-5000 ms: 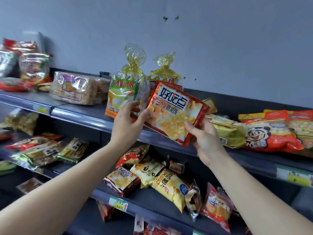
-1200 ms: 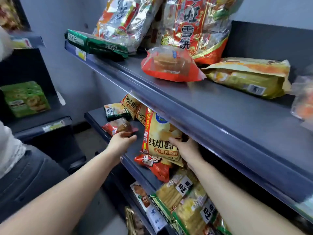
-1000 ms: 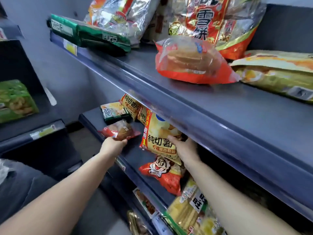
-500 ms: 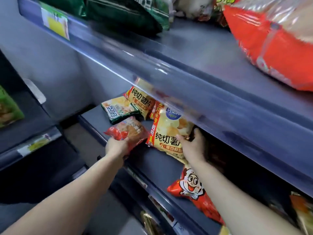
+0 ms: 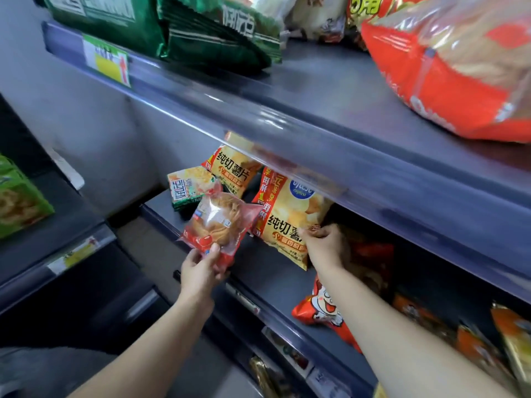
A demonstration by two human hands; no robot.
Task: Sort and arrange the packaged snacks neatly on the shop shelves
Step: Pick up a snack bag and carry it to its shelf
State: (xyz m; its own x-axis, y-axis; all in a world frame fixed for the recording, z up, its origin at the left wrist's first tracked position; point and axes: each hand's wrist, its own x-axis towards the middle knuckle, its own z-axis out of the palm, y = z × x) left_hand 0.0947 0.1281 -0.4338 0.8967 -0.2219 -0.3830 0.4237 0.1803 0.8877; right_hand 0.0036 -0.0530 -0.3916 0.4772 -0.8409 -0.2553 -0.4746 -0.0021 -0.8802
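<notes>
The front rail of the upper shelf point(image 5: 330, 90) is hiding the tops of the packs on the middle shelf point(image 5: 267, 271). The packs far right beneath it are sitting in shadow, too blurred to read. The big red bag point(image 5: 448, 70) and the green bags point(image 5: 218, 33) on top are running out of frame.

The left hand point(image 5: 201, 271) is gripping the near corner of a red-and-clear pastry packet point(image 5: 221, 222), thumb on its face, holding it tilted over the middle shelf's near-left edge. The right hand point(image 5: 324, 248) is pinching the right edge of the large yellow crisp bag point(image 5: 290, 219), which is lying on that shelf. The right forearm is partly covering a red cartoon bag point(image 5: 321, 311).

A small green-and-yellow packet point(image 5: 189, 185) is lying far left, beside a second crisp bag point(image 5: 232, 170). A grey wall point(image 5: 94, 124) is closing the left end. A separate dark shelf unit point(image 5: 57, 225) is carrying a green box point(image 5: 17, 202), cut by the frame.
</notes>
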